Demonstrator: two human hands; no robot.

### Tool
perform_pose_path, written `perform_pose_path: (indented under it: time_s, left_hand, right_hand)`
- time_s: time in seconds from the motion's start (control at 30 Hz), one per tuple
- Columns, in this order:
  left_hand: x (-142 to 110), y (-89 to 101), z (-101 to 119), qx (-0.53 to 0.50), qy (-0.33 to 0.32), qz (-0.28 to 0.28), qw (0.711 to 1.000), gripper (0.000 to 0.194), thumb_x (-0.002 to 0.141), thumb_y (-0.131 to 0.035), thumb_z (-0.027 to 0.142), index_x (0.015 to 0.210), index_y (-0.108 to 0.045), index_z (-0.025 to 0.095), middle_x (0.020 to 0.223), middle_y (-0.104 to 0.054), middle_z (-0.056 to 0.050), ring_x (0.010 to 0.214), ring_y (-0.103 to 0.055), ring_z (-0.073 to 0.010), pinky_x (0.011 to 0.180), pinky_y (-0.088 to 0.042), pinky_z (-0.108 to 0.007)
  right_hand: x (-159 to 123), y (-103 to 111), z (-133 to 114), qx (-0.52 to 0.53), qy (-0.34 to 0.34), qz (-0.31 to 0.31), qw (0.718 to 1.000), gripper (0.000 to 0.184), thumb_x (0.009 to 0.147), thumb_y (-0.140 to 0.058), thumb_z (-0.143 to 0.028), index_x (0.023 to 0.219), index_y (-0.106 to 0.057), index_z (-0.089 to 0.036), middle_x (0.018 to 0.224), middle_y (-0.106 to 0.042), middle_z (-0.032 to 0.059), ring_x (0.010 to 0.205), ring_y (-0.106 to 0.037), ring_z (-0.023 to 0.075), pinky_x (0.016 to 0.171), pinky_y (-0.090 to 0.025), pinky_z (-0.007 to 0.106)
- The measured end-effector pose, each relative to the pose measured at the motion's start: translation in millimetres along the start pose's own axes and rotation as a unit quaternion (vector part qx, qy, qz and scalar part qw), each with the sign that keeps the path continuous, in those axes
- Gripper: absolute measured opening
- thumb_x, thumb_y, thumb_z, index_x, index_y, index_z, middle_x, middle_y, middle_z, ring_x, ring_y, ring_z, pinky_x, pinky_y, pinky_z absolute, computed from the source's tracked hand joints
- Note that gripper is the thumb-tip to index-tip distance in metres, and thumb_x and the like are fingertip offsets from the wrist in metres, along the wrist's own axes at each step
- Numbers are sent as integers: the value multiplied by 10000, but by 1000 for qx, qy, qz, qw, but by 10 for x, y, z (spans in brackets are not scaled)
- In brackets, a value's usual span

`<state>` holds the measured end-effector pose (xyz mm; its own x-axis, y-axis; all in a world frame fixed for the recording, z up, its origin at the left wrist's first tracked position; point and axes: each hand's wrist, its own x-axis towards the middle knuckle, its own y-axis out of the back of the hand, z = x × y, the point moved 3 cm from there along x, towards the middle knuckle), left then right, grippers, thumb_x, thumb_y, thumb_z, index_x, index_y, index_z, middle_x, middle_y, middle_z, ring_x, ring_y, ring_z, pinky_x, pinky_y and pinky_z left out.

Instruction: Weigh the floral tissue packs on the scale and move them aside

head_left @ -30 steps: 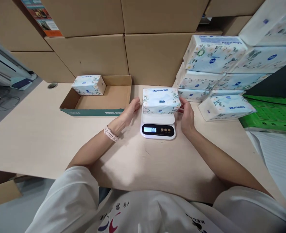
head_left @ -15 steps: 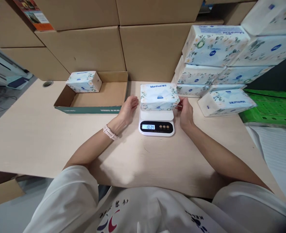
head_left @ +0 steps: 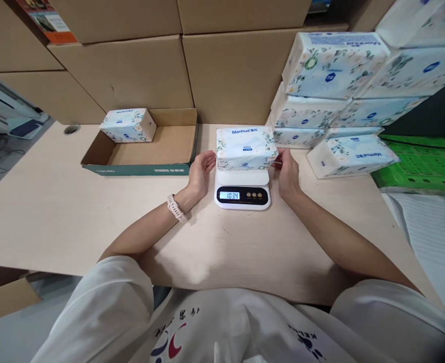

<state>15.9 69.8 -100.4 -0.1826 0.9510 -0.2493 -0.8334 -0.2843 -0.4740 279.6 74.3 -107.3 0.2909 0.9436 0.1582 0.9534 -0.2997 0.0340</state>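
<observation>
Cardboard cartons back a pale table (head_left: pixel 74 212). Tissue pack (head_left: pixel 246 147) rests centred on the scale (head_left: pixel 242 190); left hand (head_left: pixel 201 169) and right hand (head_left: pixel 288 171) flank it, open, barely clear. Keep fingers off until the display settles.

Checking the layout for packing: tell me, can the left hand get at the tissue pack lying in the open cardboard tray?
Probably yes. The left hand is open beside the scale, and the bare desk lies between it and the tray, whose top is open over the pack.

Packing room: stacked cartons (head_left: pixel 150 75), scale (head_left: pixel 242 190).
</observation>
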Motion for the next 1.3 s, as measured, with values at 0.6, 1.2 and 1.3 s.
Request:
perform_pose_path:
  time_s: [0.6, 1.2, 1.3]
  left_hand:
    - [-24, 19, -1, 17, -43, 15, 999, 231, 993, -640, 361, 938, -806, 210, 1317, -848, -132, 1490, -692, -286, 1366, -459, -424]
    - [-50, 5, 5, 15, -50, 3, 999, 246, 1037, -625, 323, 1021, -839, 204, 1423, -828, -123, 1554, -656, -278, 1386, -424, -383]
    - [-28, 20, -12, 20, -55, 0, 998, 249, 1027, -638, 344, 1032, -842, 201, 1418, -829, -127, 1541, -664, -290, 1377, -439, -386]
  right_hand:
    - [-9, 8, 17, 3, -3, -1, 1000, 804, 974, -488, -950, 1086, -847, -240, 1034, -839, 77, 1084, -784, 279, 1036, -642, 459]
    - [52, 45, 143, 43, -12, 22, 999, 896, 927, -556, -961, 1417, -767, -241, 1455, -789, 139, 1400, -749, 324, 1260, -589, 553]
    - [60, 48, 143, 45, -13, 18, 999, 881, 930, -561, -958, 1386, -779, -235, 1431, -800, 137, 1379, -755, 322, 1254, -593, 553]
